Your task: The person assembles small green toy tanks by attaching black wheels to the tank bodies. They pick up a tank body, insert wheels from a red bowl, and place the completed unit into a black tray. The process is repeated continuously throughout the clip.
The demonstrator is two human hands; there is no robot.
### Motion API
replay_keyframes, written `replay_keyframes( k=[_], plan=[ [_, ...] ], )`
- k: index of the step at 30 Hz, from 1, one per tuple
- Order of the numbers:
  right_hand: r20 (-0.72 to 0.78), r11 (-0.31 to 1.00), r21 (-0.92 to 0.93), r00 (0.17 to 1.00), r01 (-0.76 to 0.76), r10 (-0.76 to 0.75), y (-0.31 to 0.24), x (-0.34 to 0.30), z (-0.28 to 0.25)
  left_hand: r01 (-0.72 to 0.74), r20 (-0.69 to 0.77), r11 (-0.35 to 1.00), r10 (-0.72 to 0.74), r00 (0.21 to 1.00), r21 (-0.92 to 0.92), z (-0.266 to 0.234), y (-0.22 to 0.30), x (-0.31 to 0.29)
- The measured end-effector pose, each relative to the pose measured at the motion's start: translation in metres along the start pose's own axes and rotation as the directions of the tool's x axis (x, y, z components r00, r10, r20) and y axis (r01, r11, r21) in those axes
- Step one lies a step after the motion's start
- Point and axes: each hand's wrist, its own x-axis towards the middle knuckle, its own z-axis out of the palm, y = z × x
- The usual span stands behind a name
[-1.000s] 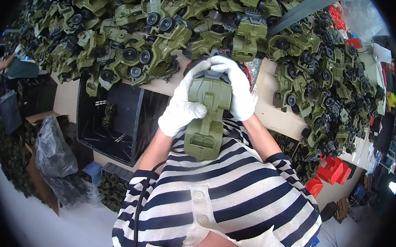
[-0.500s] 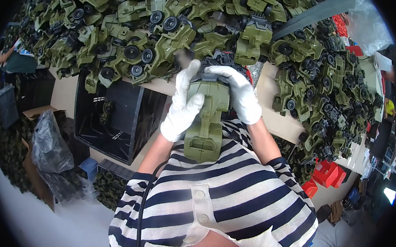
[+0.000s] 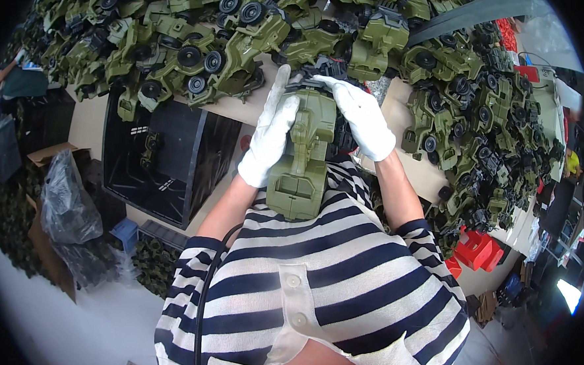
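An olive-green toy military truck (image 3: pixel 296 189) is held upright in front of my striped shirt, its dark front end pointing away from me. My white-gloved left hand (image 3: pixel 272 132) grips its left side, the thumb against the green body and the fingers stretched along the edge. From the right, my gloved right hand (image 3: pixel 364 120) reaches to the dark front end with its fingertips, while the palm stands a little off the side. Dark parts show in the gap between truck and right palm. The underside of the truck is hidden.
Heaped toy trucks (image 3: pixel 226 53) cover the table beyond my hands, and more are piled at the right (image 3: pixel 480 120). A black crate (image 3: pixel 158 155) with a small toy piece inside stands at left. Clear plastic wrapping (image 3: pixel 69 204) lies left of it; red bins (image 3: pixel 476 250) sit at right.
The truck and both hands have shifted slightly up in view. My right hand's fingers have straightened, and its palm has come away from the truck's side.
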Motion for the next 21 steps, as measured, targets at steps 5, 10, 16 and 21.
replay_keyframes(
  k=[5,10,16,21],
  plan=[
    [-0.018,1.0,0.01,1.0,-0.013,0.013,0.011,0.005,-0.001,0.079,0.001,0.994,-0.079,0.997,-0.078,0.005,0.006,0.005],
    [-0.011,0.991,-0.125,0.999,0.044,-0.045,0.013,0.007,-0.003,0.054,0.001,0.995,-0.054,0.999,-0.079,0.003,-0.002,0.005],
    [0.038,0.979,-0.181,0.996,0.089,-0.083,0.004,0.004,-0.008,0.067,-0.011,0.996,-0.068,0.998,-0.055,0.004,0.002,0.003],
    [0.119,0.974,-0.154,0.982,0.164,-0.147,0.002,0.002,-0.013,0.056,-0.005,0.994,-0.057,0.998,-0.093,0.006,0.001,0.003]
  ],
)
